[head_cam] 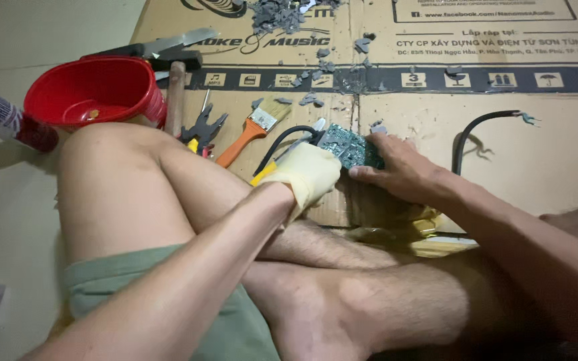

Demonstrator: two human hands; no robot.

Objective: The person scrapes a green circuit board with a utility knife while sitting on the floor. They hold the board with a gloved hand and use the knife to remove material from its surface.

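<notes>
Two hands meet over a green circuit board [350, 146] that lies on flat cardboard [543, 154] on the floor. The left hand [306, 172] wears a pale yellow glove and is closed around a tool with a yellow handle [262, 178]. The tool's tip points at the near edge of the board. The right hand [403, 167] is bare. It lies flat with spread fingers and presses the board down so it cannot slide.

It looks like the step of working on the board with the tool while the other hand keeps it still. A careful move here would need the right hand to stay firm and the tool tip to stay off the bare fingers.

Just past the left hand lie a paintbrush with an orange handle [252, 130], a pair of pliers [203, 127] and a hammer [175, 93]. A red bucket [95, 90] stands farther out on that side. Gray broken bits [282, 17] are scattered far beyond both hands. A black wire [479, 130] curls beyond the right hand, apart from it.

The glove hides the tool's tip, so what kind of tool it is cannot be told. A black cable [282, 137] runs toward the board, but where it ends is hidden. Something yellow and shiny [429, 224] under the right wrist is hard to make out.
</notes>
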